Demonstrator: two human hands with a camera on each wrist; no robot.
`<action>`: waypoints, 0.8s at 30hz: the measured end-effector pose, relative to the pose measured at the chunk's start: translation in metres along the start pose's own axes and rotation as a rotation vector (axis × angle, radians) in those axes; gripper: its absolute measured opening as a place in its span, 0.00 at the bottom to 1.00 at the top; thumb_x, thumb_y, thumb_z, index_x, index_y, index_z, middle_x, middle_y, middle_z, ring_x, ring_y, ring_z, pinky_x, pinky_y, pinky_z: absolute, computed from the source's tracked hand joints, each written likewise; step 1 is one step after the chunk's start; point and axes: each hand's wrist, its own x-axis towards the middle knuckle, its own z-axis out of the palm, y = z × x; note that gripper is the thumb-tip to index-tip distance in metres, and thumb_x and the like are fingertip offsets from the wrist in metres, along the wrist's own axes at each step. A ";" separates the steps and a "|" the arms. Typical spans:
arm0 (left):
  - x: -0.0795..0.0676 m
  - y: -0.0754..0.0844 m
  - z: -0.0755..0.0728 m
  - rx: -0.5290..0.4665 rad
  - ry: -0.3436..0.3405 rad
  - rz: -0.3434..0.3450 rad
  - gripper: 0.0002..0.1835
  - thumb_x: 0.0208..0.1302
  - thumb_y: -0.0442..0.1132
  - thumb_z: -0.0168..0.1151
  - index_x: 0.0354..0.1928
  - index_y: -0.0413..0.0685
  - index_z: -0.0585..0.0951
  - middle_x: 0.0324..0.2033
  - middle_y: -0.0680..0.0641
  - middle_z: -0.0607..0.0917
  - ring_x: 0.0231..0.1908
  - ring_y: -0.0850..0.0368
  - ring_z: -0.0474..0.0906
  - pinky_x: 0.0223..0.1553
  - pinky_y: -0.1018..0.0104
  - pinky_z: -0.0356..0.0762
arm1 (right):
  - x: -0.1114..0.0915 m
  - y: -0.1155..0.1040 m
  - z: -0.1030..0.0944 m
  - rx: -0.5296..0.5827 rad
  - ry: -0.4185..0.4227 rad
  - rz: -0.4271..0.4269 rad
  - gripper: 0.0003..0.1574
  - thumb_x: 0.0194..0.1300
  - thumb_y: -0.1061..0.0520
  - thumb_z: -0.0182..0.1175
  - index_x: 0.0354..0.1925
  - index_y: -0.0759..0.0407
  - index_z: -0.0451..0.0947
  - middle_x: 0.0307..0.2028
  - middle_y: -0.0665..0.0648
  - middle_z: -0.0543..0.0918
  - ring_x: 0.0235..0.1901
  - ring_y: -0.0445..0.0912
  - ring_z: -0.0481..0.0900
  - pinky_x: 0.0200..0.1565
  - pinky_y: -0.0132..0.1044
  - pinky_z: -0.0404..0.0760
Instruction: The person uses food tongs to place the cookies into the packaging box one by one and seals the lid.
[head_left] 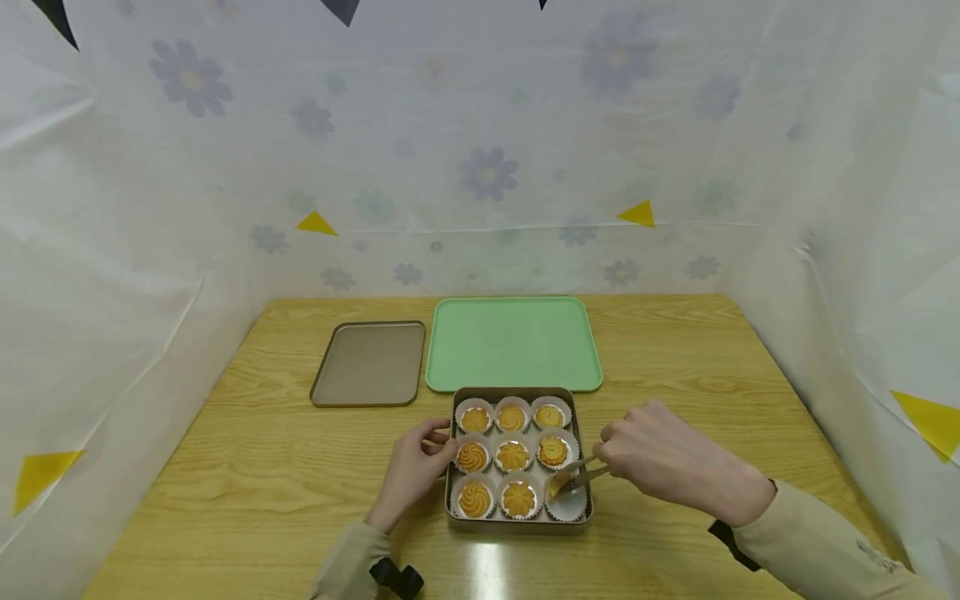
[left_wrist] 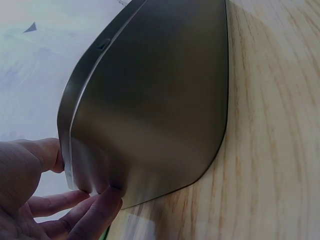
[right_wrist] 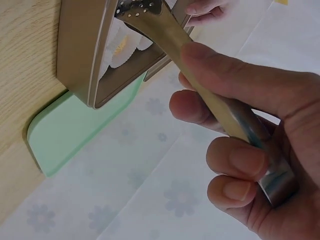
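A square metal baking pan (head_left: pixel 517 527) holds cookies in white paper cups, set in rows. My left hand (head_left: pixel 416 467) grips its left side, thumb at the rim and fingers against the outer wall (left_wrist: pixel 150 110). In my right hand (head_left: pixel 660 454) is a pair of metal serving tongs (right_wrist: pixel 200 85), squeezed between thumb and fingers. The tongs' tips hold a golden cookie (head_left: pixel 557 485), tilted over the front right paper cup (head_left: pixel 567 506). Swirled and flower-shaped cookies, such as the middle one (head_left: pixel 513 456), sit in the other cups.
Behind the pan lies a light green tray (head_left: pixel 513 342). A flat brown tray (head_left: pixel 369 364) sits to its left. White flowered sheeting (head_left: pixel 487 233) encloses the wooden table (head_left: pixel 675 367) at the back and sides.
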 end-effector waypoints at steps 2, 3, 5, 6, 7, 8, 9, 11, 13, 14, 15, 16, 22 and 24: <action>0.000 0.000 0.000 -0.003 0.000 0.001 0.19 0.63 0.34 0.65 0.55 0.34 0.81 0.38 0.36 0.87 0.34 0.51 0.86 0.28 0.72 0.86 | 0.000 0.000 0.000 0.002 -0.003 0.000 0.16 0.49 0.55 0.76 0.18 0.45 0.76 0.15 0.43 0.69 0.17 0.36 0.46 0.20 0.27 0.43; 0.000 0.000 0.000 -0.004 0.000 0.000 0.19 0.63 0.34 0.65 0.55 0.34 0.81 0.38 0.36 0.86 0.34 0.52 0.86 0.28 0.72 0.86 | 0.000 0.000 0.000 0.001 -0.001 -0.001 0.16 0.48 0.56 0.76 0.18 0.45 0.76 0.15 0.43 0.70 0.17 0.36 0.47 0.20 0.27 0.44; 0.000 0.000 0.000 -0.007 -0.001 -0.001 0.19 0.63 0.34 0.65 0.56 0.34 0.81 0.38 0.36 0.86 0.34 0.52 0.86 0.28 0.72 0.86 | 0.000 0.000 0.000 -0.002 -0.002 -0.003 0.16 0.48 0.56 0.76 0.18 0.45 0.76 0.15 0.43 0.70 0.16 0.37 0.48 0.19 0.27 0.45; 0.000 0.000 0.000 -0.007 -0.001 -0.002 0.19 0.63 0.34 0.64 0.56 0.34 0.81 0.38 0.36 0.86 0.34 0.52 0.86 0.28 0.72 0.86 | 0.000 0.000 0.000 0.002 -0.001 -0.005 0.16 0.47 0.56 0.76 0.18 0.45 0.76 0.15 0.43 0.70 0.16 0.36 0.49 0.19 0.27 0.45; 0.000 0.000 0.000 -0.006 -0.001 -0.003 0.19 0.63 0.34 0.64 0.56 0.34 0.81 0.38 0.36 0.86 0.34 0.52 0.86 0.28 0.72 0.86 | 0.000 0.000 0.000 0.004 -0.002 -0.006 0.16 0.47 0.56 0.76 0.18 0.45 0.76 0.15 0.43 0.70 0.16 0.36 0.50 0.19 0.27 0.46; 0.000 0.000 0.000 -0.006 -0.001 -0.004 0.20 0.63 0.34 0.64 0.56 0.34 0.81 0.38 0.36 0.86 0.34 0.52 0.86 0.28 0.72 0.86 | 0.000 0.000 -0.001 0.008 -0.007 -0.006 0.16 0.46 0.55 0.77 0.19 0.45 0.77 0.15 0.43 0.71 0.15 0.36 0.51 0.18 0.27 0.47; 0.000 0.000 0.000 -0.006 -0.001 -0.005 0.19 0.63 0.34 0.64 0.56 0.34 0.81 0.38 0.36 0.86 0.34 0.52 0.86 0.28 0.72 0.86 | 0.001 0.000 -0.002 0.015 -0.016 -0.005 0.15 0.45 0.54 0.78 0.19 0.45 0.77 0.16 0.43 0.72 0.15 0.36 0.53 0.18 0.27 0.49; 0.000 0.000 0.000 -0.007 -0.001 -0.006 0.19 0.64 0.34 0.64 0.56 0.34 0.81 0.38 0.36 0.86 0.34 0.52 0.86 0.28 0.72 0.86 | 0.001 0.000 -0.004 0.038 -0.036 0.000 0.15 0.44 0.53 0.79 0.21 0.44 0.79 0.16 0.43 0.73 0.14 0.36 0.56 0.17 0.27 0.52; 0.000 0.000 0.000 -0.009 -0.001 -0.006 0.19 0.64 0.34 0.64 0.56 0.34 0.81 0.38 0.36 0.86 0.34 0.51 0.86 0.29 0.71 0.86 | 0.001 0.000 -0.006 0.063 -0.055 0.005 0.15 0.42 0.52 0.80 0.22 0.44 0.80 0.17 0.42 0.75 0.14 0.36 0.59 0.17 0.27 0.56; 0.000 0.000 0.000 -0.010 -0.002 -0.006 0.19 0.64 0.34 0.64 0.56 0.34 0.81 0.38 0.36 0.86 0.34 0.51 0.86 0.29 0.71 0.86 | 0.001 0.000 -0.007 0.077 -0.062 0.008 0.15 0.42 0.52 0.80 0.21 0.44 0.80 0.17 0.42 0.75 0.14 0.35 0.60 0.17 0.27 0.57; 0.000 0.000 0.000 -0.011 -0.001 -0.006 0.19 0.64 0.33 0.64 0.56 0.34 0.81 0.38 0.36 0.86 0.35 0.51 0.86 0.29 0.71 0.86 | 0.001 -0.001 -0.007 0.090 -0.069 0.009 0.15 0.42 0.52 0.80 0.21 0.44 0.80 0.18 0.42 0.75 0.14 0.35 0.60 0.17 0.26 0.57; 0.000 0.001 0.000 -0.012 -0.001 -0.006 0.19 0.64 0.33 0.64 0.56 0.34 0.80 0.39 0.36 0.86 0.35 0.51 0.86 0.29 0.71 0.87 | 0.002 -0.001 -0.008 0.102 -0.075 0.010 0.16 0.41 0.52 0.80 0.21 0.44 0.80 0.18 0.42 0.76 0.14 0.35 0.60 0.17 0.26 0.58; 0.000 0.000 0.000 -0.005 0.000 -0.005 0.19 0.64 0.34 0.64 0.56 0.34 0.81 0.38 0.36 0.86 0.34 0.51 0.86 0.29 0.71 0.86 | 0.003 -0.003 -0.011 0.137 -0.119 0.022 0.16 0.41 0.50 0.81 0.21 0.43 0.80 0.19 0.42 0.79 0.15 0.34 0.63 0.17 0.26 0.61; 0.000 0.000 -0.001 -0.004 0.000 -0.004 0.19 0.64 0.35 0.64 0.56 0.35 0.81 0.38 0.37 0.86 0.34 0.51 0.86 0.29 0.71 0.86 | 0.003 -0.003 -0.011 0.142 -0.131 0.030 0.15 0.41 0.50 0.81 0.22 0.43 0.81 0.20 0.42 0.79 0.15 0.35 0.65 0.17 0.27 0.62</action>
